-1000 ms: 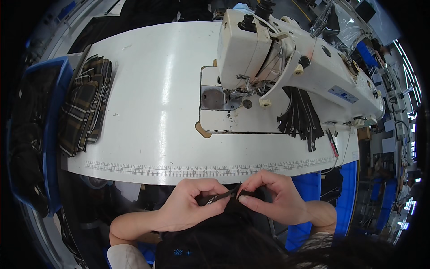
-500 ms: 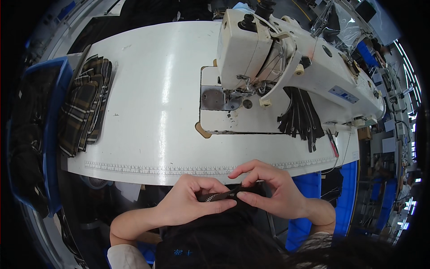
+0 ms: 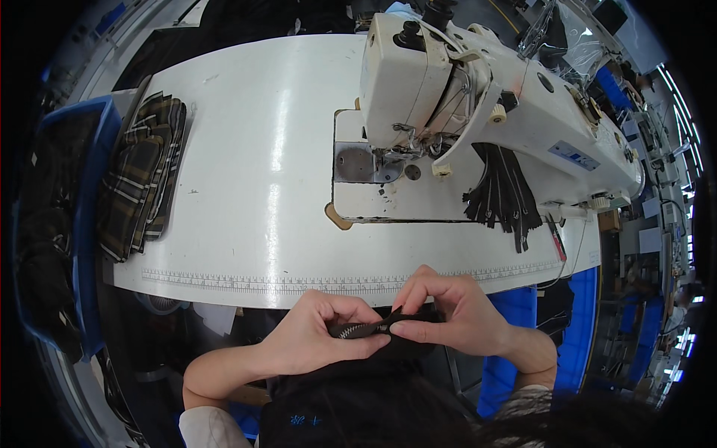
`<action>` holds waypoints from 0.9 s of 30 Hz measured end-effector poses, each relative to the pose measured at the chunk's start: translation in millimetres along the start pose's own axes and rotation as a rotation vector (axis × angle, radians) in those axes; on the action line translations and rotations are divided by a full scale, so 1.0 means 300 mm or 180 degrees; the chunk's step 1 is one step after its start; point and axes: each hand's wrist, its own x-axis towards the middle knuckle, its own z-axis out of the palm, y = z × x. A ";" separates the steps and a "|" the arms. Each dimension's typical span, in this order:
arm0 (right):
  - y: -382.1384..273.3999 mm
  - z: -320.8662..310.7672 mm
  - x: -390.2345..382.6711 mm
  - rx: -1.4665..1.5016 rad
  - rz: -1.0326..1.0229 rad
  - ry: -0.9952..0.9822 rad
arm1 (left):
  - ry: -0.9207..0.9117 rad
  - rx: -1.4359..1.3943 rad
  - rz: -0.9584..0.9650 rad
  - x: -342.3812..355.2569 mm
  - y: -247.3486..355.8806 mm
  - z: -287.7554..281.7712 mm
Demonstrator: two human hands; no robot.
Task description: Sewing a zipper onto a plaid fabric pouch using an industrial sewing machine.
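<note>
My left hand and my right hand meet just below the front edge of the white sewing table. Between them they pinch a short black zipper with pale teeth showing. The left fingers hold its left end, and the right thumb and fingers grip the slider end. Dark fabric lies in my lap under both hands. The white sewing machine stands on the table beyond the hands.
A bundle of black zippers lies under the machine's arm. Plaid fabric pieces are stacked at the table's left end, beside a blue bin of dark cloth. A printed ruler runs along the table's front edge.
My hands have drawn closer together on the zipper; the right fingers shifted in over the slider end. The table and machine are unchanged.
</note>
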 end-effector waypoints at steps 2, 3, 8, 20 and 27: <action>0.002 0.002 0.000 -0.0001 -0.0054 0.0006 | 0.0026 0.0030 -0.0067 -0.002 -0.005 0.001; 0.003 0.003 0.001 -0.0002 -0.0105 0.0013 | 0.0055 -0.0005 0.0033 0.000 -0.017 0.002; -0.001 0.004 0.007 0.0218 0.0045 -0.0047 | 0.0089 -0.0047 0.0238 0.004 -0.022 0.001; -0.007 0.008 0.010 0.0601 0.0372 -0.0146 | -0.0044 0.0081 -0.0013 -0.006 0.013 -0.008; -0.007 0.011 0.012 0.0919 0.0636 -0.0127 | -0.0164 0.0111 -0.0168 -0.013 0.032 -0.010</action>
